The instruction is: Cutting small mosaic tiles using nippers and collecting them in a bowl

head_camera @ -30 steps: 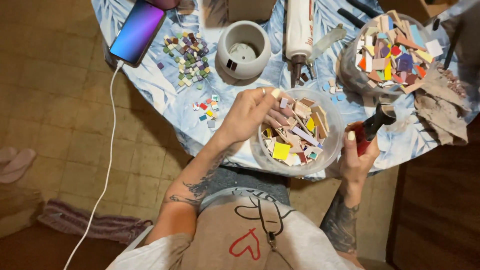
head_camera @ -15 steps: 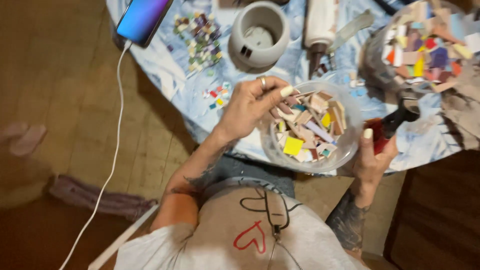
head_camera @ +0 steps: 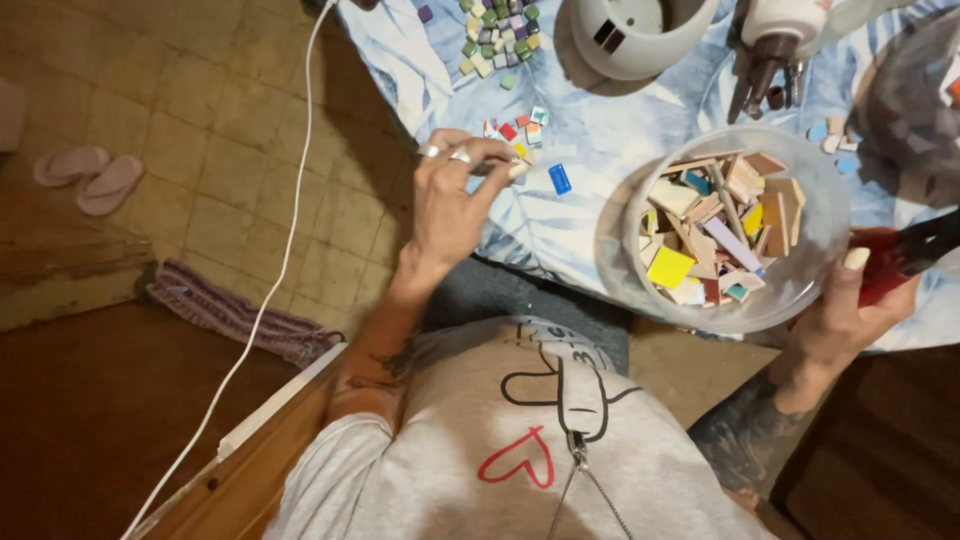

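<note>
- Clear plastic forms the round bowl [head_camera: 722, 240], which is resting at the near edge of the table, just beside the thumb of the right hand [head_camera: 850, 310]; it is holding a heap of flat mosaic tile pieces [head_camera: 715, 235] in tan, yellow, lilac, teal and red.
- The right hand is gripping a red-handled tool [head_camera: 900, 262], with the fingers wrapped around the handle and the pale-nailed thumb lying along it, close against the bowl's wall.
- The left hand [head_camera: 452, 200], wearing rings, is hovering over the table's edge; its fingertips [head_camera: 515, 168] are pinching together on something small, too blurred to identify.
- A blue tile [head_camera: 560, 179] is lying on the cloth just beyond those fingertips, apart from them.
- A small cluster of red, white and teal tiles [head_camera: 515, 128] is lying just above the pinching fingers.
- A larger scatter of green and purple square tiles [head_camera: 495, 35] is lying farther out from the left hand.
- The blue-and-white patterned tablecloth [head_camera: 590, 130] is covering the table beneath both hands.
- A white ceramic pot [head_camera: 640, 35] is standing beyond the blue tile.
- A white cable [head_camera: 270, 290] is hanging down to the tiled floor, well to the left of the left hand.
</note>
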